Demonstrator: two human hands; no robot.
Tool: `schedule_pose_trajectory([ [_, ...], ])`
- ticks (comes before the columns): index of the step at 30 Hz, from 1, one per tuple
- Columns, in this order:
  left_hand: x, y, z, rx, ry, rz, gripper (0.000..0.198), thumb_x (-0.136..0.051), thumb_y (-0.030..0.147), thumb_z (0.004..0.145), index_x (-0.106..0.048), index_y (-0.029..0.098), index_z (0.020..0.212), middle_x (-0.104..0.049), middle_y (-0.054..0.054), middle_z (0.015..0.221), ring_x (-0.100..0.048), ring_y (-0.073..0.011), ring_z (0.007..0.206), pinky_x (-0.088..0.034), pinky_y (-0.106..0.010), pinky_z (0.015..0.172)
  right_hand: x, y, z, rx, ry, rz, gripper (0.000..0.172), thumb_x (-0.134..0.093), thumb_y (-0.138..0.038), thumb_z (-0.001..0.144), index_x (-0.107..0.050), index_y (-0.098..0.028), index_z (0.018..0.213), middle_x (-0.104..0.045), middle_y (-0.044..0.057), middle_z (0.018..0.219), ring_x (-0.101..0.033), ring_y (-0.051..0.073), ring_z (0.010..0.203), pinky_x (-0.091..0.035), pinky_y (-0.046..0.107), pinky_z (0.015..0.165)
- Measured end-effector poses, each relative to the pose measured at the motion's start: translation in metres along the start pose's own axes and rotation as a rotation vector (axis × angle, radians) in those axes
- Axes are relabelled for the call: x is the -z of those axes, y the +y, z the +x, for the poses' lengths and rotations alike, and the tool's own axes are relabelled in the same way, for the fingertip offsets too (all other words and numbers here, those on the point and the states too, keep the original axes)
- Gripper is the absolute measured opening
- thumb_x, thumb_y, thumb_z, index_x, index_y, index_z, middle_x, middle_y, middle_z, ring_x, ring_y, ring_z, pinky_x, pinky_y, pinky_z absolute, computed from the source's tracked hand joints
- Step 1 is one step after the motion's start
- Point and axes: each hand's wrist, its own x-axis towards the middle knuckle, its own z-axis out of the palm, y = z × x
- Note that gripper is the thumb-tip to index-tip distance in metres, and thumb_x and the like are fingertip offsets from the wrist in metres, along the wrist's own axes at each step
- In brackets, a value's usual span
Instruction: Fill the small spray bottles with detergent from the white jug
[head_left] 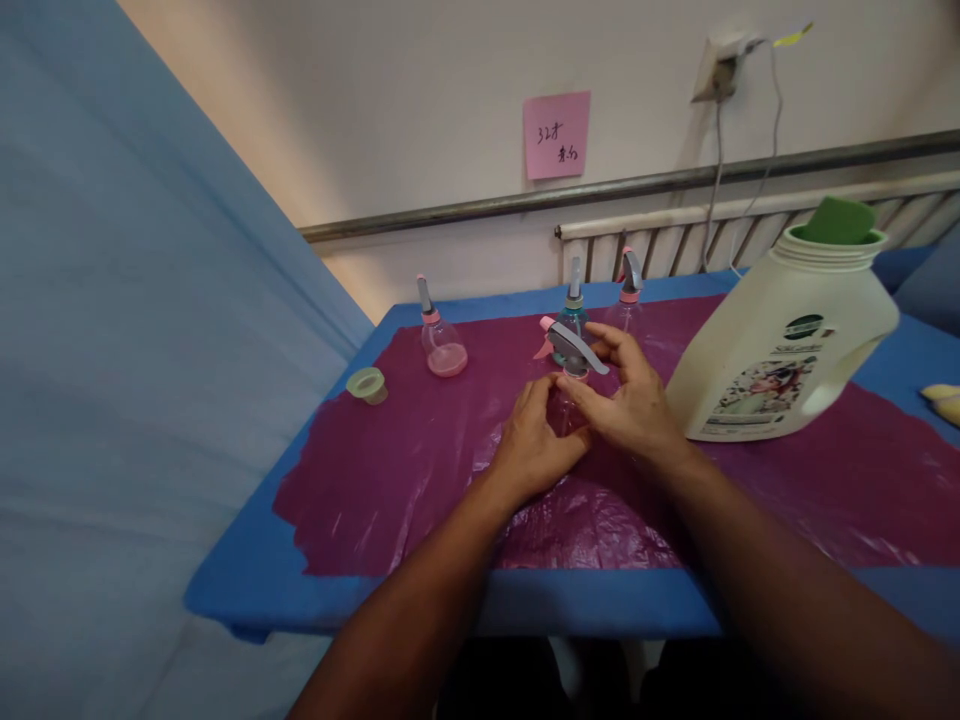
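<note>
A small clear spray bottle [564, 402] with a grey and pink trigger head [574, 350] stands upright in the middle of the table. My left hand [529, 446] wraps its fingers round the bottle's body from the left. My right hand [628, 400] grips the bottle's neck just under the trigger head from the right. Most of the bottle's body is hidden between the two hands.
A purple plastic sheet [420, 470] covers the blue table [247, 585]. Behind stand a spray bottle with pink liquid [442, 345], two more spray bottles [574, 300] [628, 290], a green cap [367, 384] at left, and a big white detergent jug [780, 345] at right.
</note>
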Motion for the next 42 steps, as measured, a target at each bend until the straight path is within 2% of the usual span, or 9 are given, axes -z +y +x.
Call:
schedule_pose_trajectory([
  [7, -0.001, -0.001, -0.001, 0.01, 0.012, -0.008, 0.067, -0.093, 0.027, 0.086, -0.066, 0.029, 0.147, -0.074, -0.009, 0.141, -0.072, -0.0342, 0.133, -0.058, -0.053, 0.114, 0.0, 0.0, -0.002, 0.05, -0.094, 0.05, 0.074, -0.072, -0.031, 0.101, -0.049, -0.028, 0.171, -0.079, 0.013, 0.137, -0.078, 0.033, 0.128, -0.061, 0.06, 0.118],
  [12, -0.001, -0.003, -0.001, -0.014, 0.001, -0.015, 0.062, -0.09, 0.026, 0.088, -0.067, 0.03, 0.145, -0.074, -0.009, 0.142, -0.073, -0.0327, 0.133, -0.06, -0.051, 0.115, 0.0, 0.001, -0.001, 0.043, -0.027, -0.04, 0.071, -0.081, -0.037, 0.097, -0.057, -0.027, 0.163, -0.08, 0.012, 0.128, -0.08, 0.034, 0.116, -0.064, 0.06, 0.112],
  [17, -0.001, -0.004, -0.001, 0.034, 0.009, 0.009, 0.069, -0.095, 0.035, 0.086, -0.065, 0.03, 0.148, -0.073, -0.01, 0.14, -0.072, -0.0338, 0.131, -0.061, -0.052, 0.112, 0.001, 0.0, -0.003, 0.087, -0.12, 0.044, 0.077, -0.069, -0.026, 0.102, -0.045, -0.028, 0.175, -0.076, 0.015, 0.15, -0.077, 0.034, 0.136, -0.059, 0.06, 0.123],
  [20, -0.001, -0.001, -0.001, 0.003, -0.009, -0.005, 0.063, -0.091, 0.031, 0.089, -0.067, 0.033, 0.147, -0.073, -0.008, 0.143, -0.072, -0.0326, 0.134, -0.061, -0.051, 0.114, 0.001, 0.001, -0.003, 0.069, -0.086, -0.013, 0.078, -0.077, -0.033, 0.099, -0.049, -0.026, 0.172, -0.078, 0.016, 0.145, -0.078, 0.036, 0.131, -0.059, 0.065, 0.122],
  [24, 0.0, 0.002, -0.001, 0.012, -0.01, 0.02, 0.062, -0.089, 0.03, 0.089, -0.067, 0.03, 0.147, -0.073, -0.01, 0.142, -0.072, -0.0333, 0.133, -0.059, -0.053, 0.115, 0.001, 0.001, -0.002, 0.052, -0.029, -0.051, 0.068, -0.079, -0.038, 0.1, -0.058, -0.025, 0.163, -0.081, 0.014, 0.132, -0.081, 0.035, 0.118, -0.064, 0.062, 0.114],
  [29, 0.001, 0.003, -0.002, 0.036, -0.017, 0.049, 0.064, -0.092, 0.032, 0.087, -0.065, 0.029, 0.145, -0.074, -0.01, 0.14, -0.072, -0.0346, 0.132, -0.06, -0.054, 0.113, 0.003, -0.002, -0.002, 0.074, -0.095, 0.049, 0.071, -0.069, -0.029, 0.103, -0.05, -0.028, 0.171, -0.064, 0.018, 0.169, -0.068, 0.036, 0.151, -0.056, 0.062, 0.128],
  [33, 0.0, 0.002, -0.002, 0.01, -0.014, 0.035, 0.064, -0.09, 0.029, 0.089, -0.065, 0.03, 0.147, -0.073, -0.01, 0.144, -0.072, -0.0346, 0.133, -0.06, -0.056, 0.116, 0.003, -0.001, -0.002, 0.043, -0.06, 0.005, 0.072, -0.08, -0.036, 0.098, -0.056, -0.026, 0.166, -0.074, 0.017, 0.153, -0.076, 0.036, 0.134, -0.059, 0.065, 0.121],
  [37, 0.001, 0.002, -0.002, 0.013, -0.021, 0.038, 0.071, -0.091, 0.032, 0.089, -0.062, 0.028, 0.153, -0.071, -0.012, 0.151, -0.069, -0.037, 0.142, -0.055, -0.06, 0.124, 0.002, -0.005, 0.0, 0.041, 0.027, 0.004, 0.053, -0.079, -0.037, 0.101, -0.067, -0.027, 0.152, -0.081, 0.012, 0.134, -0.08, 0.031, 0.115, -0.065, 0.059, 0.112],
  [42, 0.001, 0.002, -0.003, 0.033, -0.029, 0.049, 0.078, -0.095, 0.033, 0.086, -0.061, 0.03, 0.156, -0.069, -0.011, 0.156, -0.066, -0.0376, 0.148, -0.053, -0.061, 0.128, 0.013, -0.024, 0.01, 0.101, 0.275, 0.135, 0.045, -0.084, -0.039, 0.103, -0.072, -0.029, 0.145, -0.08, 0.006, 0.126, -0.08, 0.026, 0.107, -0.068, 0.052, 0.107],
])
